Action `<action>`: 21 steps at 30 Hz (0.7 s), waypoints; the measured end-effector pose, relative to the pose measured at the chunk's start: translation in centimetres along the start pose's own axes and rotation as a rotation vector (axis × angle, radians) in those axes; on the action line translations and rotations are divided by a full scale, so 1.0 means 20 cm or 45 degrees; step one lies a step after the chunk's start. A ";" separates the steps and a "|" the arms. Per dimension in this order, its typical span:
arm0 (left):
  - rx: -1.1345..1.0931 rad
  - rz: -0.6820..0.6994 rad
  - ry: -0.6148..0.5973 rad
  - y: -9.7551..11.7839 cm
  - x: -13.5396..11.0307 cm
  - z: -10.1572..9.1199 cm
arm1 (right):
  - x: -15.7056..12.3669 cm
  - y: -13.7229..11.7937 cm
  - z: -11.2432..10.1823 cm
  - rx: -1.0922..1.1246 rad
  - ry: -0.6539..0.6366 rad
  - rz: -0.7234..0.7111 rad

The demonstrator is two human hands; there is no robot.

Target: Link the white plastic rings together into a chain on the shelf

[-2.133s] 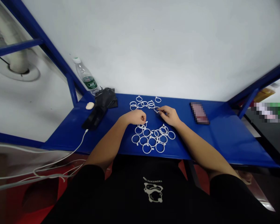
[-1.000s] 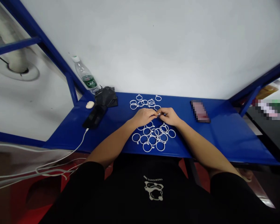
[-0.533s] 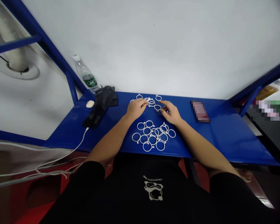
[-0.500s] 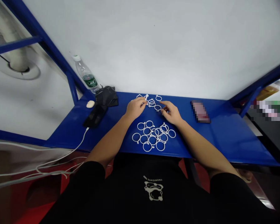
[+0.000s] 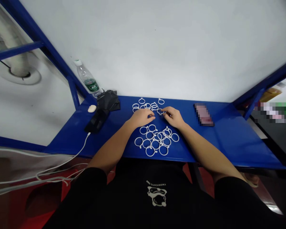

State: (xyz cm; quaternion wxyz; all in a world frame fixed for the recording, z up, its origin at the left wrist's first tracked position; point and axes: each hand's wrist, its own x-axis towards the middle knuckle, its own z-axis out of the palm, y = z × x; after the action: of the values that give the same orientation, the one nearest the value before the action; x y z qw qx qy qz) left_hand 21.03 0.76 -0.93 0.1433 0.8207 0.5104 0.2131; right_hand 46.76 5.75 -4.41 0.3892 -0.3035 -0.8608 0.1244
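Observation:
Two groups of white plastic rings lie on the blue shelf (image 5: 219,140). The near group (image 5: 156,140) has several rings packed side by side. The far group (image 5: 147,105) is looser, close to the wall. My left hand (image 5: 142,117) rests between the groups with its fingers curled; what they hold is hidden. My right hand (image 5: 173,117) is beside it, thumb and forefinger pinched on a white ring (image 5: 160,111) at the edge of the far group. The fingertips of both hands nearly meet.
At the back left are a water bottle (image 5: 87,79), a black pouch (image 5: 108,99), a small cream object (image 5: 91,108) and a dark phone (image 5: 96,121) on a white cable (image 5: 62,163). A blurred phone (image 5: 203,114) lies to the right. Blue frame bars (image 5: 69,81) flank the shelf.
My left hand reached into the far group of rings, then drew back towards the near group. My right hand shifted slightly nearer and kept close to the same ring.

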 end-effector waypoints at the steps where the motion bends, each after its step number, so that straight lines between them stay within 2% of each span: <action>1: 0.012 0.009 -0.087 0.01 -0.01 -0.01 | 0.00 0.00 0.00 0.000 0.001 0.005; 4: 0.031 0.044 -0.272 0.03 -0.03 -0.01 | 0.00 0.00 0.00 0.008 -0.008 0.020; 8: 0.039 0.135 -0.349 0.04 -0.04 0.02 | -0.01 0.00 0.01 0.012 -0.029 0.035; 11: 0.056 0.131 -0.225 0.04 -0.03 0.04 | -0.01 -0.02 -0.01 0.038 -0.046 0.060; 16: -0.036 0.011 0.209 0.06 -0.01 0.05 | 0.00 -0.10 -0.04 0.106 -0.140 0.005; 18: -0.081 0.017 0.282 0.07 -0.01 0.05 | 0.01 -0.12 -0.04 0.090 -0.188 -0.026; 21: -0.103 0.037 0.270 0.09 -0.02 0.05 | 0.01 -0.13 -0.03 0.056 -0.199 -0.046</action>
State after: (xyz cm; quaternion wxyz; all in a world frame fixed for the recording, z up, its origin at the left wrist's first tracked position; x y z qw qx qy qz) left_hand 22.79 -0.29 -1.15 0.1184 0.7943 0.5019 0.3213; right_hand 46.06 3.83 -2.78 0.3297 -0.2686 -0.8909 0.1594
